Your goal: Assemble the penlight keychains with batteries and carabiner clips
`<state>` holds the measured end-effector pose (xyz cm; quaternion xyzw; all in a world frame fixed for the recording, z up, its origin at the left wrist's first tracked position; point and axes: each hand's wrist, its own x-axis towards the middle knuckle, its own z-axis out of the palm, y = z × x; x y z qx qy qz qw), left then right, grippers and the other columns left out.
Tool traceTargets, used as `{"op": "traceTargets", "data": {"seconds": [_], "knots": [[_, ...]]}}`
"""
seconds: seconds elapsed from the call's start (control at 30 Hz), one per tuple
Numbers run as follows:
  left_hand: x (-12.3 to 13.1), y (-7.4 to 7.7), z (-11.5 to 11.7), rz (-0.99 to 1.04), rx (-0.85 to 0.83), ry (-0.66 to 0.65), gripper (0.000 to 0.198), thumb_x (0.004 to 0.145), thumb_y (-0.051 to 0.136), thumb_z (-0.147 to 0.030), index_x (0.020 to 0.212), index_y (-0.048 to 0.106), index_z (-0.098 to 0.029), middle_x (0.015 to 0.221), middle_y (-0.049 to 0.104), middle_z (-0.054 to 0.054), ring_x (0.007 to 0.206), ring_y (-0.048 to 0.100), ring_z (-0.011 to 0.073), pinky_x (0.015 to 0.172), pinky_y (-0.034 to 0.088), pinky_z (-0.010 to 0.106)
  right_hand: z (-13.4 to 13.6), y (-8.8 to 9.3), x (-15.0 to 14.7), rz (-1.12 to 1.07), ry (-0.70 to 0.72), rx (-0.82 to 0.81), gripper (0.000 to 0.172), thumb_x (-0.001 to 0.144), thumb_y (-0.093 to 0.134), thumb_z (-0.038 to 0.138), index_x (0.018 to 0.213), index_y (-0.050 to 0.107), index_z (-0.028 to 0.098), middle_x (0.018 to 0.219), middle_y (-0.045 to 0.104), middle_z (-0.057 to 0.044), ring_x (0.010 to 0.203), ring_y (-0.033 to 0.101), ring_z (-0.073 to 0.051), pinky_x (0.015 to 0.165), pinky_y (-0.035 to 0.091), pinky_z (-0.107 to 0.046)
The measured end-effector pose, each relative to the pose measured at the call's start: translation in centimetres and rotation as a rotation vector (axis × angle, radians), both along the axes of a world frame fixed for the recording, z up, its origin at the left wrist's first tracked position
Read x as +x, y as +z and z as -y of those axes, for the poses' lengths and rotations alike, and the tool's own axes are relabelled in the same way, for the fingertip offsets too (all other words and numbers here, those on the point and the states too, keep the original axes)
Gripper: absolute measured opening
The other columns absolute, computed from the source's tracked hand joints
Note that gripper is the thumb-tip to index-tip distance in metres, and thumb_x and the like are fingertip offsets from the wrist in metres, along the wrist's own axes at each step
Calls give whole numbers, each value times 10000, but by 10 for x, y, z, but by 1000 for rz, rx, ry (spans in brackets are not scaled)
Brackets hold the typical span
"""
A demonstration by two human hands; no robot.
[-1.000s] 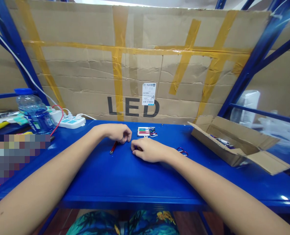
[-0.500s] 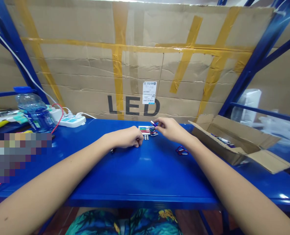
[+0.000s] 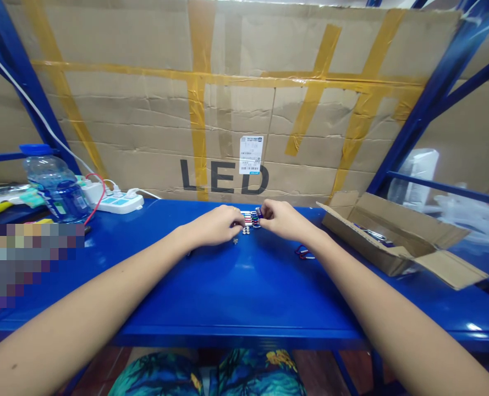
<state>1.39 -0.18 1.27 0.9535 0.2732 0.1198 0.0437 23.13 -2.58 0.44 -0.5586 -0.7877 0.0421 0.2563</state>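
A row of slim coloured metal tubes (image 3: 248, 219) with clip-like loops at their right ends lies on the blue table between my hands. My right hand (image 3: 280, 218) is closed in a pinch on a small dark purple tube (image 3: 258, 212), at the row's right end. My left hand (image 3: 223, 224) has its fingers curled together at the row's left end; what they hold, if anything, is hidden. Several small silvery round pieces (image 3: 246, 231) sit just in front of the row. A tiny stack of similar pieces (image 3: 235, 241) lies below my left fingertips.
Red carabiner-like clips (image 3: 304, 252) lie beside my right wrist. An open cardboard box (image 3: 386, 258) with metallic items stands at right. At left are a water bottle (image 3: 56, 184) and a white power strip (image 3: 122, 202). A large carton (image 3: 153, 126) walls off the back.
My left hand has lifted slightly and its fingers have moved to the row's left end, uncovering the tiny stack. My right hand has brought the purple tube down to the row.
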Motion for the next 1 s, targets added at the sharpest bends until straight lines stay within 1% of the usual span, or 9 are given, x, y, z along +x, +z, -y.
{"op": "traceTargets", "data": {"seconds": [0.07,0.13,0.23,0.33,0.5,0.77,0.87,1.0], "knots": [[2,-6,-3,-11,89,37,283,903,441,-232,931,711,-153,955,685,112,906,583,224,818,423,347,0,-1,0,9,4,1,90,769,583,199,745,496,202,733,627,-19,643,529,-152,562,341,-281],[4,-12,-4,-38,129,45,292,907,432,-244,943,712,-169,948,687,105,945,564,240,851,415,370,0,-1,-1,20,7,-5,89,772,583,198,748,497,201,735,629,-18,646,530,-151,563,339,-278],[4,-17,-6,-61,135,36,297,910,436,-266,962,722,-206,920,694,83,946,556,249,855,413,391,1,-1,-2,30,17,-11,88,779,585,207,757,500,201,746,635,-21,656,536,-153,568,344,-275],[4,-20,-7,-78,137,12,317,913,438,-272,1041,726,-241,945,707,71,967,565,254,863,409,400,0,-3,0,38,37,-7,81,788,584,215,774,505,200,774,647,-28,662,541,-156,574,352,-274],[5,-23,-11,-108,144,-8,351,894,442,-223,1100,723,-263,1000,724,58,996,576,253,854,406,390,-2,-5,2,53,56,-13,70,803,588,225,816,526,197,812,663,-46,684,551,-166,587,362,-276],[6,-24,-10,-86,142,5,336,881,448,-197,1041,739,-247,965,717,69,967,568,254,852,414,399,0,-2,0,69,58,-45,66,796,578,209,807,514,199,803,658,-46,694,552,-173,596,367,-280],[5,-25,-8,-61,112,-31,335,869,456,-160,1027,739,-242,1008,734,42,981,564,247,894,412,402,1,-1,-1,76,68,-69,68,773,572,186,803,512,198,804,655,-43,703,557,-170,599,369,-277],[5,-24,-3,-25,69,-97,333,844,468,-105,983,740,-240,1034,744,1,1006,570,230,934,409,385,1,-2,-1,74,57,-130,114,730,587,179,787,490,200,792,649,-38,681,557,-166,572,370,-276]]}}
